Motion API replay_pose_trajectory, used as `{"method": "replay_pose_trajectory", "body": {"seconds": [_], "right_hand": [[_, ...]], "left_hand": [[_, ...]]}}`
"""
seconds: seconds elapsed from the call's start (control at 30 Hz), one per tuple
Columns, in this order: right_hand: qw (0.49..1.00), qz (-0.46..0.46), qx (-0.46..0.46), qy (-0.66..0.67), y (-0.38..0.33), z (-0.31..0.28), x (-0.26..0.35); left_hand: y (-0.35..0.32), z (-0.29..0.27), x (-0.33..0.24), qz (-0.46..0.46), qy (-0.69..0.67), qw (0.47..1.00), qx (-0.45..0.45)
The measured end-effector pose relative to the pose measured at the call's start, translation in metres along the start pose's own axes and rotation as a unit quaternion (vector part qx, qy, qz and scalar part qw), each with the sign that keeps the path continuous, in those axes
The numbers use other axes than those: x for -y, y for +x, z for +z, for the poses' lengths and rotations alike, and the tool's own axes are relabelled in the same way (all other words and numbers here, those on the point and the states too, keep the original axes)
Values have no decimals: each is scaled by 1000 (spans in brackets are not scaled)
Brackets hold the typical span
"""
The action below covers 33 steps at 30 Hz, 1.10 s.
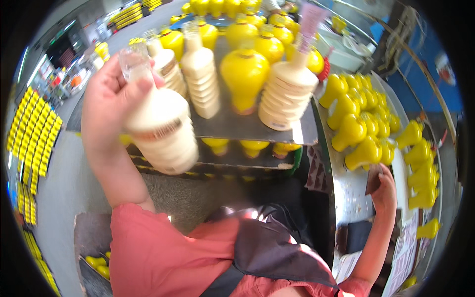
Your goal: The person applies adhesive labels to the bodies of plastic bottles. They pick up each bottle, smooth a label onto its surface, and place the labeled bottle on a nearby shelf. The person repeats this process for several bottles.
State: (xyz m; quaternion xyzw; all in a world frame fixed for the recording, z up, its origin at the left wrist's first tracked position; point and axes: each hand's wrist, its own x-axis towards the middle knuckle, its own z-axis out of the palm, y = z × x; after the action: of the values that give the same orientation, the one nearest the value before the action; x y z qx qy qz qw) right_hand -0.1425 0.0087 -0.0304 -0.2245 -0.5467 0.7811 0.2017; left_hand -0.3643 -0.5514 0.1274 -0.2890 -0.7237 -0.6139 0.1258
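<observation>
My left hand (110, 101) is raised and grips a cream ribbed plastic bottle (161, 128) by its clear neck, tilted over the near edge of a dark tray (247, 126). On that tray stand more cream ribbed bottles (200, 81) and yellow vase-shaped bottles (245, 74). My right hand (383, 185) rests low on a metal table (349, 190) at the right, fingers around a small dark flat piece (373, 178). Yellow bottles (354, 131) lie in a heap just beyond it.
A lower tray (232, 161) holds more yellow bottles. Rows of yellow bottles (32, 131) cover the grey floor at the left. A bin (96, 265) with yellow bottles sits at the lower left. Paper sheets (403, 252) lie on the table's near right.
</observation>
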Motion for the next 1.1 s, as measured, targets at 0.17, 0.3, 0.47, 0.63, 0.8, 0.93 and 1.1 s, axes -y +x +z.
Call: {"method": "replay_pose_trajectory", "body": {"seconds": [0.17,0.3,0.47,0.63,0.8,0.93,1.1], "right_hand": [[996,-57,38,-55,-57,11,12],[972,-76,-73,-210,-122,19,23],[963,7,-213,-166,-212,22,27],[858,-154,-311,-380,-228,11,-3],[829,-98,-400,-378,-208,-22,-23],[866,-81,-397,-291,-179,-83,-29],[926,-110,-338,-125,-174,-141,-45]], "left_hand": [[-23,143,-26,65,-170,977,115],[-24,264,-38,64,-192,951,233],[-36,384,-68,165,-196,908,332],[-64,490,-99,393,-31,895,210],[-98,584,-117,336,73,891,297],[-113,638,-122,358,95,859,352],[-109,677,-87,130,-78,810,566]]}}
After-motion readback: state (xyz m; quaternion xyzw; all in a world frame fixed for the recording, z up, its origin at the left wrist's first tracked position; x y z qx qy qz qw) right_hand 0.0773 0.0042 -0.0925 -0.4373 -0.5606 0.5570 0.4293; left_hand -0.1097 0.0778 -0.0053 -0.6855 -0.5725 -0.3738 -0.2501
